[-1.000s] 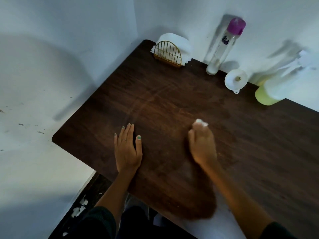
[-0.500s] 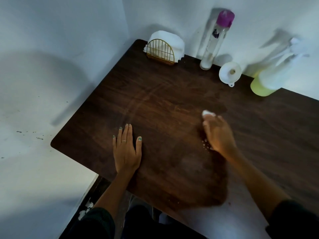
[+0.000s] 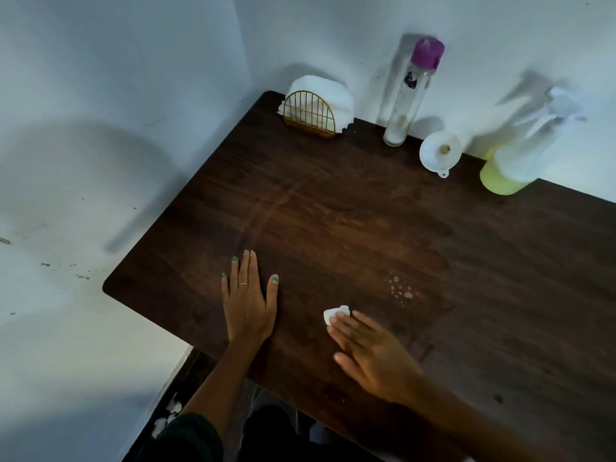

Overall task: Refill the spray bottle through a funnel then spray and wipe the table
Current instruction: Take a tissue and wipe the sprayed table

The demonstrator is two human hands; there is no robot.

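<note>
White tissue wad point(image 3: 336, 315) sits under your right hand's point(image 3: 373, 355) flat fingertips, pressed to the bench point(image 3: 333, 211). The foam droplets point(image 3: 401, 290) lie just beyond and right of it, nearer that hand. Left hand point(image 3: 248, 305) spread flat, left of the wad. Wad is a lump, no clear long axis.

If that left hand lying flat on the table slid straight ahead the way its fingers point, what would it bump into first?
Probably the gold wire napkin holder at the back corner. The left hand points up the bare table, with nothing between them that shows.
</note>
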